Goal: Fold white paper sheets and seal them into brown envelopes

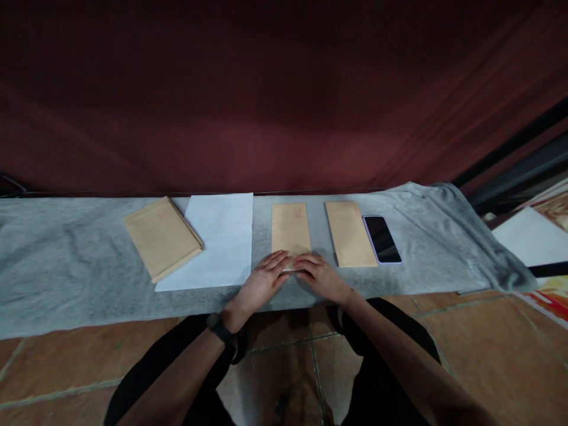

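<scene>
A tan envelope [290, 228] lies upright in the middle of a grey cloth [66, 260]. My left hand [262, 281] rests flat with fingers stretched onto the envelope's near left corner. My right hand [322, 276] lies flat too, its fingertips on the envelope's near right corner. Neither hand grips anything. A second tan envelope [350, 241] lies just to the right. A stack of tan envelopes [162, 236] sits to the left, partly on white paper sheets [217, 242].
A dark phone [382, 238] lies face up beside the right envelope. The grey cloth bunches up at its right end [483, 236]. A dark red curtain [284, 106] hangs behind. Tiled floor [479, 343] lies in front, with papers at the far right [530, 236].
</scene>
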The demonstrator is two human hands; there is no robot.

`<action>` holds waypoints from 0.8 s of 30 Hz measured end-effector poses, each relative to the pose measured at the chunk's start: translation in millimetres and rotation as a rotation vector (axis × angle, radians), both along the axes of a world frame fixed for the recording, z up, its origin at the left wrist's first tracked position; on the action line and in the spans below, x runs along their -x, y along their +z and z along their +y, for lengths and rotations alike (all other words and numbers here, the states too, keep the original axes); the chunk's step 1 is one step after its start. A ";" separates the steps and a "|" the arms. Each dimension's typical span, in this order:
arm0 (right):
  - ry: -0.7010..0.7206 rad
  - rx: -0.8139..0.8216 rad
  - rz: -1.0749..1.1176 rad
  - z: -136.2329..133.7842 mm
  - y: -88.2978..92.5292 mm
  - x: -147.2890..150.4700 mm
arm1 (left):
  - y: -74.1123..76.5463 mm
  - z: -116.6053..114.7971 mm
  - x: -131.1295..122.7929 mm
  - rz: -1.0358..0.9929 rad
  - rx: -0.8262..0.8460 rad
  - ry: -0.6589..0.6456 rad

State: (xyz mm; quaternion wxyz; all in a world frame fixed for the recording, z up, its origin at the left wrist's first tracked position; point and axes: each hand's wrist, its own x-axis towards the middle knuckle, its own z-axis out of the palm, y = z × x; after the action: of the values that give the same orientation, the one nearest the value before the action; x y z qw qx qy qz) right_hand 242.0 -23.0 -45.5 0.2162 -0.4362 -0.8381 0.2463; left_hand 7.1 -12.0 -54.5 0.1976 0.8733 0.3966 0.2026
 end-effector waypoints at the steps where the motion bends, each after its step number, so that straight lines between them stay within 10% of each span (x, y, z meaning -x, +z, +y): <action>1: -0.023 0.002 -0.012 0.9 -0.5 1.3 | 0.5 0.4 -1.3 -0.021 -0.001 0.016; 13: -0.196 -0.088 -0.093 -1.5 -3.9 13.3 | -3.9 -1.5 -14.3 -0.138 0.033 0.182; 24: -0.078 -0.193 -0.236 -51.1 -11.6 35.1 | -6.8 -9.7 -21.1 0.002 -0.045 0.330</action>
State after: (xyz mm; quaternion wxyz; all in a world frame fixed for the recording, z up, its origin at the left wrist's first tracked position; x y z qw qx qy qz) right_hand 206.9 -74.1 -57.0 0.1666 -0.4716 -0.8598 0.1030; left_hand 28.3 -21.7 -61.4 0.1414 0.8007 0.5303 0.2402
